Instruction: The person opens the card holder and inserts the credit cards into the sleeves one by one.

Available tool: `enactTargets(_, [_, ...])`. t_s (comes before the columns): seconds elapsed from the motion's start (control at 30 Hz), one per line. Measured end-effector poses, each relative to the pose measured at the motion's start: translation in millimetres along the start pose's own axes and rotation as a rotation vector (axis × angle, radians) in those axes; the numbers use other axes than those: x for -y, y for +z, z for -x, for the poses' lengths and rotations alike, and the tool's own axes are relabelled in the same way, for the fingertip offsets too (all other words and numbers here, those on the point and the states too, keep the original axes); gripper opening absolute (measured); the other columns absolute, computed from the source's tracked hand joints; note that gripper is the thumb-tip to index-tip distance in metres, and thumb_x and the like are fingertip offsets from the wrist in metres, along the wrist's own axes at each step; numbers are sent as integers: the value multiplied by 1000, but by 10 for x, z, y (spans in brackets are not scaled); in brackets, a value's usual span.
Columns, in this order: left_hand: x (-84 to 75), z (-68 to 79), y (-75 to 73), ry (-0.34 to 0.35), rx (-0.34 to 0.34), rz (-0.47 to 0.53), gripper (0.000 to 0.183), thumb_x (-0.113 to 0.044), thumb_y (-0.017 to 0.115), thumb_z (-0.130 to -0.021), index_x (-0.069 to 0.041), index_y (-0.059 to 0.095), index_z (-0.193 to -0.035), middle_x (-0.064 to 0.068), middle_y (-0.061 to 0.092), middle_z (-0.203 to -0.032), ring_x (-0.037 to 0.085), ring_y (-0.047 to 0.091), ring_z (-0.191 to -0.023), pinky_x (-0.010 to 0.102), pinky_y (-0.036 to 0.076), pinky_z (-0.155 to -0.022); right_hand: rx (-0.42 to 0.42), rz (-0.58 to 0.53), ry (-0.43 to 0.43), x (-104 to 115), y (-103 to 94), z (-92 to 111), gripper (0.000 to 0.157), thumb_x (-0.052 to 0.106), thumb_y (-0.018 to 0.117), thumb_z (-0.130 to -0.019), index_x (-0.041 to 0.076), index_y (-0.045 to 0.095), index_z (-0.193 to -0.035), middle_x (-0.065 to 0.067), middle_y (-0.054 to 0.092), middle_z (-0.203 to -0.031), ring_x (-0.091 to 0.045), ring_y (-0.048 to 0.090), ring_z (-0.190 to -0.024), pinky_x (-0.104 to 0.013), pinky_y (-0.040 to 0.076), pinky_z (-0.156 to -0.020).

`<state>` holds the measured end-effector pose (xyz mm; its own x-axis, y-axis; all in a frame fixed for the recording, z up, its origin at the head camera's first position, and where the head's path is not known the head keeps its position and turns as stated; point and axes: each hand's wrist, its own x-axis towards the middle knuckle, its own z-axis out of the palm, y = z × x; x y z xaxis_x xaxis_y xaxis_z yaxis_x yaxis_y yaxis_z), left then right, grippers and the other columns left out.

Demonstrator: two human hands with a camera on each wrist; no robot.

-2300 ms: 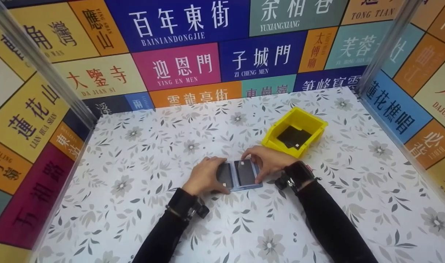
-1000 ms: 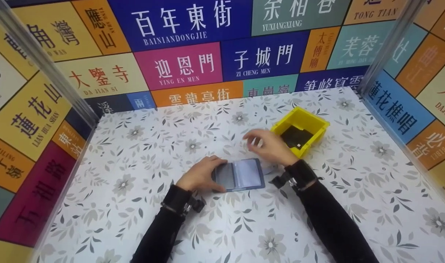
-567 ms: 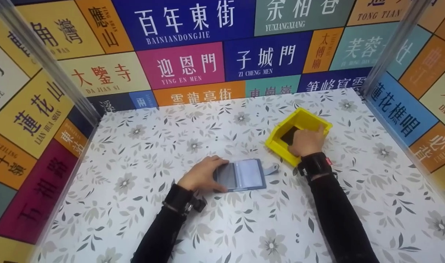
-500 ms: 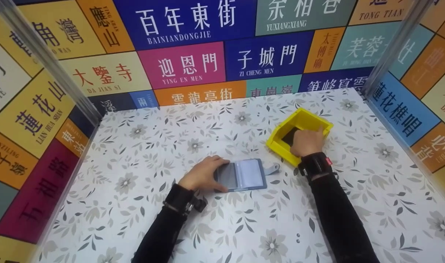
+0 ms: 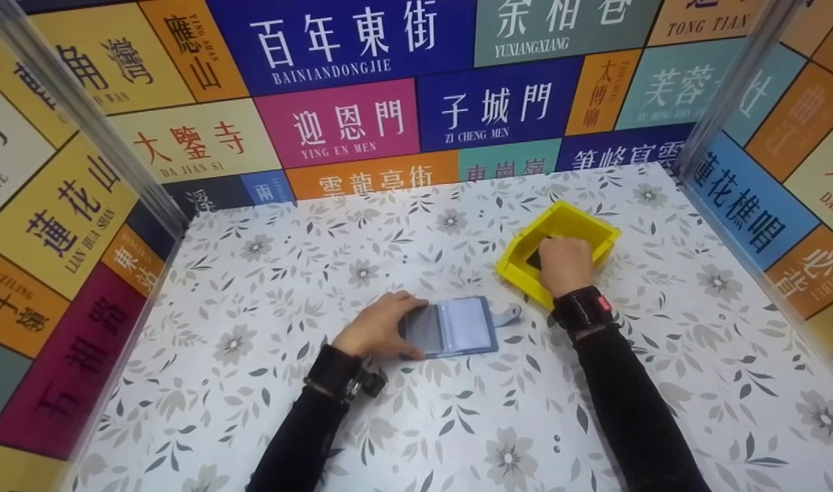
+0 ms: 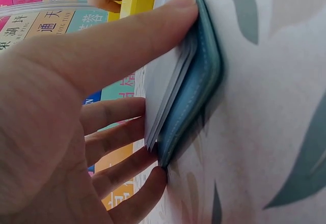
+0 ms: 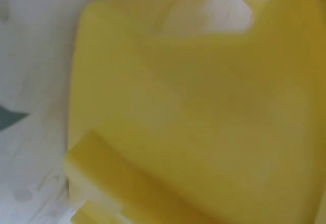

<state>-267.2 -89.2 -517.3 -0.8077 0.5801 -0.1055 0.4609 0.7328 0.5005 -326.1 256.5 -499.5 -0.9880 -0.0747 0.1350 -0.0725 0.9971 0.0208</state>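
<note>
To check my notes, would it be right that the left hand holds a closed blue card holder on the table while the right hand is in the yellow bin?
Not quite: the blue card holder lies open, as the head view shows. The left hand does hold it on the table, and the right hand is in the yellow bin.

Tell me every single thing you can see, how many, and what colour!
card holder: one, blue with clear pockets, open on the table
strap: one, pale blue, holder's right edge
bin: one, yellow, right of the holder
dark thing: count unclear, black, inside the bin
tablecloth: one, white with greyish flowers, underneath
sign walls: three, many colours, back and sides
posts: two, greyish, wall corners
left grip: one, bare, holding the holder's left side
right grip: one, bare, in the bin
wristbands: two, black, on the wrists
sleeves: two, black, on the arms
</note>
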Motion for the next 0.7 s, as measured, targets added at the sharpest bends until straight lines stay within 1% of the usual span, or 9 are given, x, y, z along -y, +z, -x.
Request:
enactTargets(0.07, [2, 1, 0, -5, 1, 2, 97, -38, 95, -69, -16, 51, -153, 6, 57, -146, 28, 53, -132, 48, 46, -112, -46, 13, 36, 4, -5, -8, 13, 1, 68, -85, -6, 74, -93, -19, 66, -77, -37, 61, -71, -51, 50, -65])
enactTargets(0.17, [3, 7, -6, -12, 2, 8, 97, -39, 95, -69, -17, 51, -153, 6, 57, -146, 28, 53, -132, 48, 46, -111, -98, -8, 125, -6, -27, -29, 12, 0, 64, -87, -6, 74, -91, -18, 63, -74, -36, 58, -68, -48, 48, -61])
enactTargets(0.3, [8, 9, -7, -13, 0, 13, 97, -39, 95, -69, -18, 51, -152, 4, 57, -145, 27, 54, -130, 48, 47, -110, -163, -82, 228, -31, -85, -46, 18, 2, 59, -94, -6, 75, -88, -17, 59, -71, -37, 57, -69, -47, 47, -61])
enactTargets(0.37, [14, 7, -3, -10, -2, 13, 96, -39, 95, -69, -18, 52, -152, 5, 57, -146, 27, 54, -131, 48, 47, -111, -234, -116, 248, -42, -125, -46, 23, 7, 58, -98, -5, 75, -88, -18, 60, -72, -38, 58, -72, -48, 49, -62])
enactTargets(0.47, [17, 7, 2, -8, -1, 10, 96, -39, 94, -69, -18, 51, -153, 5, 56, -148, 28, 52, -133, 48, 46, -112, -376, -185, 252, -68, -196, -42, 29, 19, 56, -105, -3, 75, -100, -20, 66, -78, -41, 60, -71, -51, 50, -62])
enactTargets(0.53, [17, 6, 3, -15, 1, 8, 96, -40, 94, -69, -18, 51, -153, 5, 55, -150, 27, 51, -135, 48, 45, -113, -454, -265, 244, -90, -242, -35, 35, 28, 55, -108, 0, 76, -108, -21, 71, -84, -41, 63, -72, -52, 51, -64])
enactTargets(0.6, [17, 6, 7, -26, 2, 12, 97, -40, 94, -69, -19, 51, -153, 5, 54, -151, 27, 51, -136, 49, 45, -113, -493, -375, 240, -112, -288, -21, 42, 36, 53, -108, 1, 76, -114, -22, 75, -91, -40, 66, -75, -51, 53, -70])
enactTargets(0.63, [17, 6, 8, -31, 2, 14, 97, -40, 94, -69, -20, 51, -153, 4, 53, -152, 27, 51, -136, 49, 45, -113, -503, -440, 235, -126, -304, -15, 44, 39, 54, -108, 1, 77, -113, -21, 75, -92, -39, 67, -78, -50, 53, -73])
enactTargets(0.7, [15, 5, 13, -37, 4, 15, 97, -40, 94, -69, -20, 50, -153, 4, 53, -152, 27, 51, -135, 49, 45, -112, -515, -563, 232, -154, -328, -3, 51, 45, 55, -106, 0, 79, -105, -21, 75, -88, -38, 67, -79, -46, 52, -76])
